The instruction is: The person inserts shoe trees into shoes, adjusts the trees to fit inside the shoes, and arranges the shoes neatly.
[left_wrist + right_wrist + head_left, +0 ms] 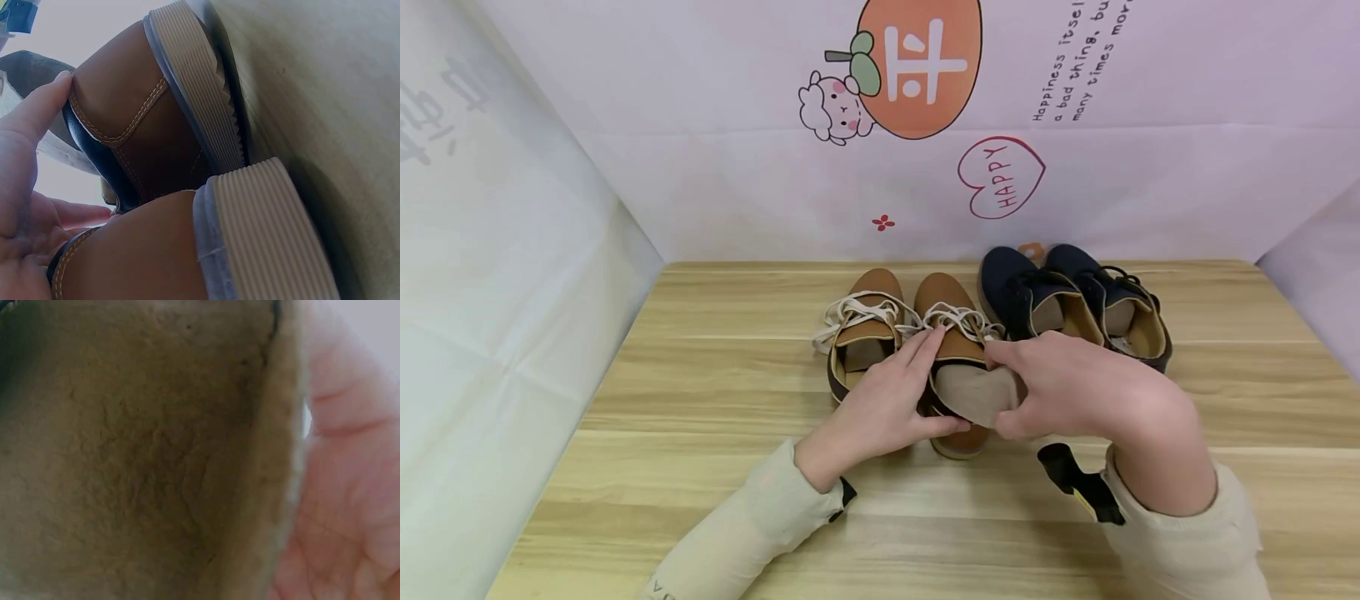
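Note:
A tan lace-up shoe (942,293) with white laces stands in the middle of the wooden table, its toe pointing at the wall. My left hand (880,404) holds this shoe, fingers along its left side and thumb at the heel collar. Between thumb and fingers, my right hand (1067,387) grips a beige insole (973,392), which sticks up out of the shoe's opening. Close up in the right wrist view, the worn, creased face of the insole (137,456) fills most of the picture. The matching tan shoe (878,285) stands just left, partly behind my left hand.
A pair of navy shoes with dark laces stands to the right, the nearer navy shoe (1003,279) partly behind my right hand and the other navy shoe (1075,262) beside it. The wooden table (700,358) ends at a printed white cloth wall (760,200).

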The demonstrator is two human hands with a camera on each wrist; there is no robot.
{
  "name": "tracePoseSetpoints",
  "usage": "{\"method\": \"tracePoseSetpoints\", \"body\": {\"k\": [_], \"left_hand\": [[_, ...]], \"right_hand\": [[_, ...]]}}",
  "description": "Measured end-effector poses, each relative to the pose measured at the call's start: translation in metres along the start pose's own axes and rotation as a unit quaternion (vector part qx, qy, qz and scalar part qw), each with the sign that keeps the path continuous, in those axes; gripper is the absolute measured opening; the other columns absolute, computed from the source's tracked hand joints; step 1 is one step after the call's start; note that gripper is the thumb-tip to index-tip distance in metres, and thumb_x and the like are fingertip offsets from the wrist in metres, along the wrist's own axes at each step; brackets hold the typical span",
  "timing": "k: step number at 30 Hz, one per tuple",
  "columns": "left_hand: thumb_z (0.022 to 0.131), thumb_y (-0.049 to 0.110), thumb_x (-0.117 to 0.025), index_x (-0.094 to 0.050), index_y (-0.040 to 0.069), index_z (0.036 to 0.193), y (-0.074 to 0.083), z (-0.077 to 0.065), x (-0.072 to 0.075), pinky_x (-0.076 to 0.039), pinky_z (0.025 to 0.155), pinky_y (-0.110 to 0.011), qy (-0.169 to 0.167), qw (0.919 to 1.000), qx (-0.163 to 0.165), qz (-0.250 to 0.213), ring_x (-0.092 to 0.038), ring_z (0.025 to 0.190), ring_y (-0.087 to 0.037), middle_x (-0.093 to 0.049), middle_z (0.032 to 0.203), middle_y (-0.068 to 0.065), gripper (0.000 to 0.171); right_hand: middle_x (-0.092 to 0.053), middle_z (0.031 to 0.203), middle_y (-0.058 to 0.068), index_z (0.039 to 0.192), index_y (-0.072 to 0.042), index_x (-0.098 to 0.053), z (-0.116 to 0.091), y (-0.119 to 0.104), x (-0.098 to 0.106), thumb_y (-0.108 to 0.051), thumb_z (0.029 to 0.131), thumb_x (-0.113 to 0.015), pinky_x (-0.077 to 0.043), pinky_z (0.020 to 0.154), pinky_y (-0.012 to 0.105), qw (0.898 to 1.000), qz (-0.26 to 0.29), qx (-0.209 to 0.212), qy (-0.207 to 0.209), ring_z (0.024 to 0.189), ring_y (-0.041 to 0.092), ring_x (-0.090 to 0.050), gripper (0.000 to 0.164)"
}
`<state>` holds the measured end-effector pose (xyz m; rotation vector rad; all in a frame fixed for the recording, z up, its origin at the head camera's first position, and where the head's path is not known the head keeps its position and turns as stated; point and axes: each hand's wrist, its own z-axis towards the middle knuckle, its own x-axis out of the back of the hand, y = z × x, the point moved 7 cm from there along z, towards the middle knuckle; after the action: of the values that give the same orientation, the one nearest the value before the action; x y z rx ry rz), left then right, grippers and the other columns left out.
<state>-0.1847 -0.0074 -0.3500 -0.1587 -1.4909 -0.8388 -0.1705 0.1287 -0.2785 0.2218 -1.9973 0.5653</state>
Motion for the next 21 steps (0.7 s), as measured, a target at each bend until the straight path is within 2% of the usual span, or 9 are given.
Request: {"method": "tracePoseSetpoints", "body": {"k": [3, 5, 9, 11, 15, 17, 21], "left_hand": [[0.08, 0.062, -0.073, -0.02, 0.006, 0.159, 0.001, 0.0, 0.001, -0.05, 0.103, -0.041, 0.003, 1.0, 0.0, 0.002, -0.051, 0.135, -0.032, -0.036, 0.158, -0.015, 0.11], [0.08, 0.06, -0.075, -0.019, 0.006, 0.159, 0.001, 0.0, 0.002, -0.051, 0.103, -0.042, 0.001, 1.0, 0.001, 0.003, -0.051, 0.135, -0.031, -0.036, 0.158, -0.015, 0.11], [0.081, 0.055, -0.076, -0.019, 0.006, 0.159, 0.001, -0.001, 0.0, -0.051, 0.103, -0.044, -0.005, 1.0, 0.002, 0.006, -0.049, 0.137, -0.03, -0.036, 0.158, -0.016, 0.108], [0.081, 0.053, -0.077, -0.02, 0.005, 0.158, 0.002, -0.001, 0.0, -0.05, 0.103, -0.044, -0.005, 1.0, 0.001, 0.008, -0.048, 0.139, -0.03, -0.036, 0.158, -0.016, 0.108], [0.081, 0.053, -0.078, -0.02, 0.005, 0.158, 0.002, 0.0, 0.0, -0.05, 0.103, -0.044, 0.0, 1.0, -0.001, 0.01, -0.048, 0.139, -0.03, -0.036, 0.158, -0.017, 0.108], [0.08, 0.054, -0.078, -0.021, 0.005, 0.158, 0.002, 0.0, 0.001, -0.051, 0.103, -0.044, 0.003, 0.9999, -0.001, 0.01, -0.048, 0.138, -0.03, -0.037, 0.157, -0.017, 0.109], [0.08, 0.057, -0.077, -0.02, 0.005, 0.158, 0.002, 0.001, 0.001, -0.051, 0.103, -0.043, 0.002, 1.0, 0.0, 0.007, -0.048, 0.138, -0.03, -0.037, 0.157, -0.017, 0.11]], "right_hand": [[-0.055, 0.066, -0.006, 0.118, -0.013, -0.057, 0.002, -0.002, 0.0, -0.037, 0.079, -0.072, -0.043, 0.059, 0.028, 1.0, 0.008, -0.003, 0.008, 0.059, 0.008, -0.052, 0.047], [-0.057, 0.069, -0.006, 0.118, -0.013, -0.058, 0.003, -0.001, -0.002, -0.046, 0.081, -0.073, -0.045, 0.06, 0.029, 1.0, 0.022, 0.003, 0.012, 0.061, 0.007, -0.054, 0.052], [-0.064, 0.083, -0.008, 0.126, -0.014, -0.059, 0.002, 0.004, -0.006, -0.069, 0.076, -0.071, -0.05, 0.069, 0.031, 0.998, 0.049, 0.02, 0.021, 0.075, 0.006, -0.059, 0.076], [-0.065, 0.089, -0.008, 0.125, -0.016, -0.06, 0.002, 0.007, -0.007, -0.074, 0.072, -0.07, -0.049, 0.07, 0.03, 0.997, 0.055, 0.035, 0.033, 0.078, 0.006, -0.058, 0.078], [-0.064, 0.089, -0.009, 0.124, -0.019, -0.061, 0.001, 0.013, -0.007, -0.075, 0.07, -0.068, -0.047, 0.067, 0.027, 0.993, 0.055, 0.073, 0.071, 0.076, 0.004, -0.056, 0.078], [-0.061, 0.084, -0.01, 0.125, -0.018, -0.061, 0.001, 0.016, -0.007, -0.073, 0.071, -0.068, -0.045, 0.065, 0.024, 0.991, 0.059, 0.089, 0.086, 0.072, 0.003, -0.053, 0.078], [-0.055, 0.076, -0.009, 0.13, -0.014, -0.058, 0.007, 0.022, -0.005, -0.061, 0.075, -0.074, -0.043, 0.062, 0.021, 0.983, 0.086, 0.115, 0.111, 0.067, 0.003, -0.05, 0.074]]}}
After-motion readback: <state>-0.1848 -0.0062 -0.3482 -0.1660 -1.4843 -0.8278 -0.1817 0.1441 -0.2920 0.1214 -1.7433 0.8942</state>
